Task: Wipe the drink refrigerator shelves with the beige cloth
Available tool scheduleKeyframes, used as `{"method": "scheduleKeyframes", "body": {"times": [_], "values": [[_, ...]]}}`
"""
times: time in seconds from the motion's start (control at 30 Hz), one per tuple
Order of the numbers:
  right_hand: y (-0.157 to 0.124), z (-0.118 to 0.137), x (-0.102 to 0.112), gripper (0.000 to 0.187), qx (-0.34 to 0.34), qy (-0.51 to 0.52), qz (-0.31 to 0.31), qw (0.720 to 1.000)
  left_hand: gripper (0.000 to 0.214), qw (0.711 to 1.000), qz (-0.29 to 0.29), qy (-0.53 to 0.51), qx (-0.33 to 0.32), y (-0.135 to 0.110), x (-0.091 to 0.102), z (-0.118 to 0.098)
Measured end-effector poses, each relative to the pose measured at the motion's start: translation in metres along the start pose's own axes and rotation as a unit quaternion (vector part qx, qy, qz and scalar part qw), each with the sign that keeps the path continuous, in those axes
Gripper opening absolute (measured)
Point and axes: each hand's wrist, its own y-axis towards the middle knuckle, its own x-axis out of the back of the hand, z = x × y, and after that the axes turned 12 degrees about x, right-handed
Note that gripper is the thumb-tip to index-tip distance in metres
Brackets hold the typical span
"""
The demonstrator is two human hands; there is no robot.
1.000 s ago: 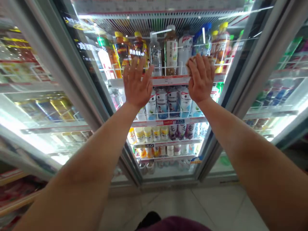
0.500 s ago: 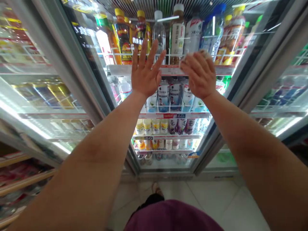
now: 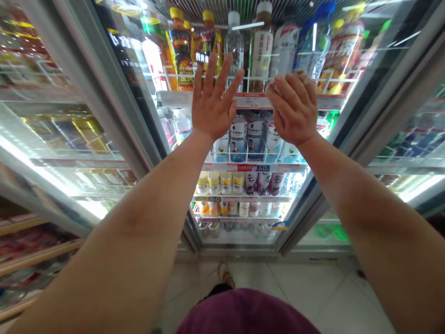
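I face a drinks cooler with its glass door (image 3: 146, 88) in front of me. My left hand (image 3: 212, 109) is raised with fingers spread, palm toward the glass, holding nothing. My right hand (image 3: 294, 111) is beside it with fingers held together and slightly bent over a small pale wad (image 3: 301, 74), perhaps a cloth, against the glass. Behind the hands a wire shelf holds tall bottles (image 3: 260, 51) of tea, water and juice. White-and-blue bottles (image 3: 255, 134) stand on the shelf below.
Lower shelves carry small yellow-capped bottles (image 3: 219, 182). A second cooler with gold cans (image 3: 69, 134) is on the left and a third cooler (image 3: 410, 139) on the right. Wooden store shelves (image 3: 31, 250) sit at the lower left. The floor (image 3: 313, 287) is pale tile.
Both hands have risen toward the top shelf. The right hand has drawn closer to the left, which has spread its fingers. The view has shifted closer to the door.
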Motion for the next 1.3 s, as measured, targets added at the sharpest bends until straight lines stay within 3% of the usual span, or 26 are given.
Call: {"method": "scheduleKeyframes", "body": {"times": [0.07,0.17,0.23,0.3,0.4,0.5,0.57,0.7,0.77,0.83,0.97,1.1,1.2,1.3], "values": [[0.001,-0.004,-0.004,0.058,-0.060,-0.035,-0.081,0.994,0.062,1.000,-0.003,0.008,-0.002,-0.002,0.002,-0.001],[0.001,-0.016,-0.013,0.063,-0.159,-0.093,-0.235,0.954,0.061,1.000,-0.009,0.023,-0.007,-0.002,0.003,-0.002],[0.000,-0.020,-0.017,0.062,-0.175,-0.094,-0.274,0.941,0.061,1.000,-0.010,0.022,-0.005,-0.001,0.002,-0.001],[-0.001,-0.019,-0.016,0.060,-0.138,-0.082,-0.244,0.956,0.061,1.000,-0.011,0.021,-0.004,0.000,0.002,-0.001],[-0.002,-0.008,-0.009,0.058,-0.040,-0.045,-0.106,0.993,0.062,1.000,-0.009,0.026,-0.011,0.000,0.000,0.000],[-0.003,0.000,-0.005,0.056,-0.007,-0.018,-0.004,1.000,0.062,1.000,-0.003,0.021,-0.011,-0.001,0.000,0.000],[-0.002,-0.003,-0.008,0.055,-0.036,-0.028,-0.038,0.998,0.061,1.000,-0.004,0.017,-0.011,-0.001,0.001,-0.001],[-0.001,-0.018,-0.019,0.056,-0.128,-0.066,-0.262,0.954,0.061,1.000,-0.004,0.013,-0.009,-0.002,0.002,-0.001],[-0.002,-0.022,-0.022,0.056,-0.152,-0.070,-0.306,0.937,0.061,1.000,-0.004,0.009,-0.007,-0.002,0.001,0.000],[-0.003,-0.019,-0.022,0.056,-0.141,-0.075,-0.276,0.948,0.061,1.000,-0.007,0.010,-0.010,-0.002,0.000,0.001],[-0.002,-0.003,-0.014,0.055,-0.037,-0.055,-0.090,0.994,0.060,0.999,-0.019,0.041,-0.023,-0.001,-0.001,0.002],[0.003,0.008,-0.002,0.053,0.020,-0.019,0.029,0.999,0.059,1.000,-0.015,0.018,-0.017,-0.002,0.000,0.003],[-0.003,0.001,0.004,0.052,0.003,-0.034,0.020,0.999,0.059,1.000,-0.016,0.004,-0.017,-0.001,0.000,0.002],[-0.023,-0.018,0.004,0.053,-0.108,-0.092,-0.109,0.984,0.057,1.000,-0.015,-0.007,-0.018,-0.001,-0.002,0.002]]}}
